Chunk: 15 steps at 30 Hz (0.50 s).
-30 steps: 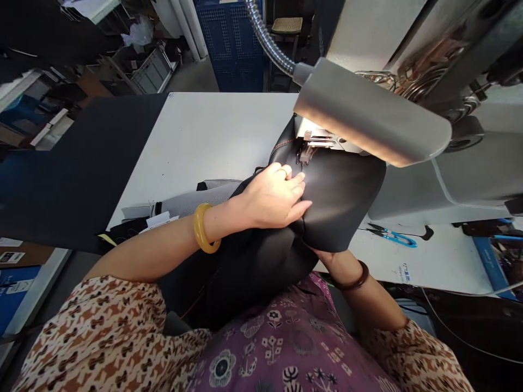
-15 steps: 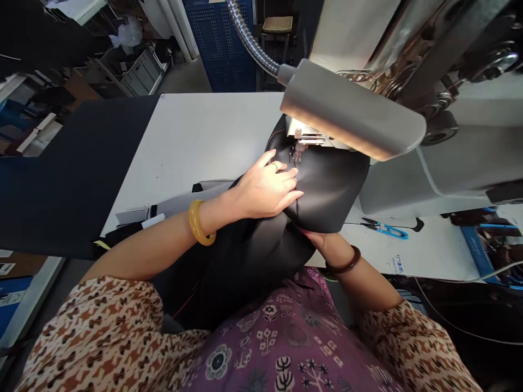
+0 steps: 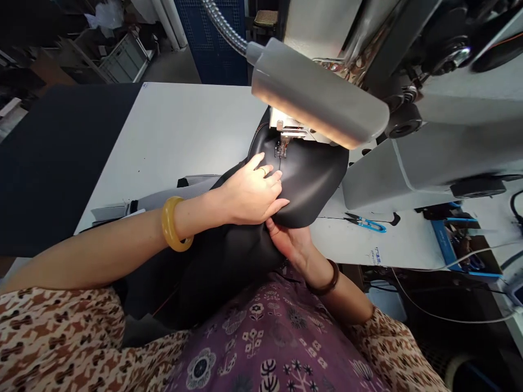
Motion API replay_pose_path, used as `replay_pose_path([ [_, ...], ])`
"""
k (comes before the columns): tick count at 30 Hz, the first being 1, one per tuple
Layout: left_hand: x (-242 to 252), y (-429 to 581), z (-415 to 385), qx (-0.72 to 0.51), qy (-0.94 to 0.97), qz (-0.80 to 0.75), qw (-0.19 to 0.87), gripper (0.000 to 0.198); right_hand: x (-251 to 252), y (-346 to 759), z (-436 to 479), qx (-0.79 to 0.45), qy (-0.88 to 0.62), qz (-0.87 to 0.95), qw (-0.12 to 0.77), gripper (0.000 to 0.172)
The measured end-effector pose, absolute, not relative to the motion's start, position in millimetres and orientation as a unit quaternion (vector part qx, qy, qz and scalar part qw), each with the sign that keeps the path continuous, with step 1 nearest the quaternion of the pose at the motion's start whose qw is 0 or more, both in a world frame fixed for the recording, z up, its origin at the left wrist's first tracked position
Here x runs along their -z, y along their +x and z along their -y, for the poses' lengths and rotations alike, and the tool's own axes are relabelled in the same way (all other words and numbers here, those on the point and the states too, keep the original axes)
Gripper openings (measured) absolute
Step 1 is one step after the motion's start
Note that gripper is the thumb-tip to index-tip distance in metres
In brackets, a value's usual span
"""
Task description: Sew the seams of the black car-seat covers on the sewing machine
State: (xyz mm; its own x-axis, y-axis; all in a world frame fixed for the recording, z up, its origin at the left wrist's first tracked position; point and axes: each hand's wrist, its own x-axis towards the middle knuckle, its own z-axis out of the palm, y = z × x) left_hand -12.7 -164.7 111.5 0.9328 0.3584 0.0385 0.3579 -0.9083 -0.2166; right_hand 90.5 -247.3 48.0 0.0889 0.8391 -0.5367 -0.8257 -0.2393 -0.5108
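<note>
pressing left fingers (image 3: 265, 179) spread flat on black leather (image 3: 310, 185), right hand (image 3: 288, 242) beneath, grip unclear

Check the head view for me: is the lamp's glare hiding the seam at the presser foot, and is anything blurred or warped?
Head view: the lamp brightly lights the presser foot and left hand, but the black leather-like panel shows only soft sheen, so the seam line stays visible; individual stitches are too small to judge. Same view: no heavy blur, but wide-angle distortion bends the frame edges.
</note>
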Motion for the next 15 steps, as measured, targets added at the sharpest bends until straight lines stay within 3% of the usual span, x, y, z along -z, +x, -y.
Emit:
replay_pose_path([
  [15,-117,-13,148,0.035,-0.982,0.178,0.051,0.035,-74,99,213,-0.701,-0.338,-0.056,0.626,0.055],
])
